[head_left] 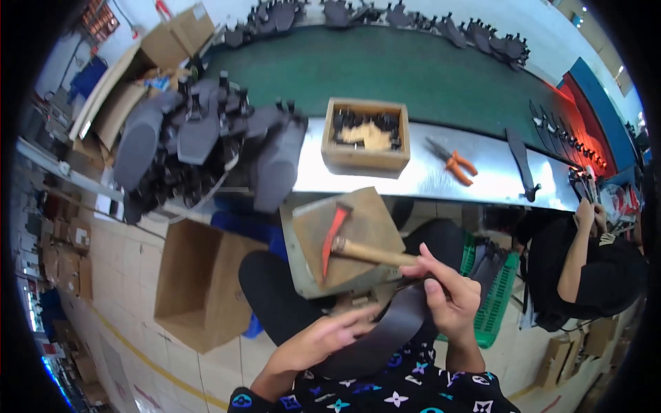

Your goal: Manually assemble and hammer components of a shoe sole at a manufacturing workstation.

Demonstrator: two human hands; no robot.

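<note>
Above my lap, a dark sandal sole [396,329] is bent in a curve. My right hand [451,292] grips its upper end, thumb on the near face and index finger raised. My left hand [323,341] lies along the other side of the sole with its fingers stretched out, slightly blurred. Just beyond them, a hammer [372,252] with a red head and wooden handle rests on a brown work pad [372,217]; its handle end reaches close to my right hand's fingers. Part of the sole is hidden behind my hands.
Across the bench [427,182] are a wooden box [365,162] of small dark parts, orange-handled pliers [454,163], a dark strip [521,162] and a heap of sandal soles [200,134]. A cardboard box [200,289] and green crate [499,299] flank me. Another person [585,261] works at right.
</note>
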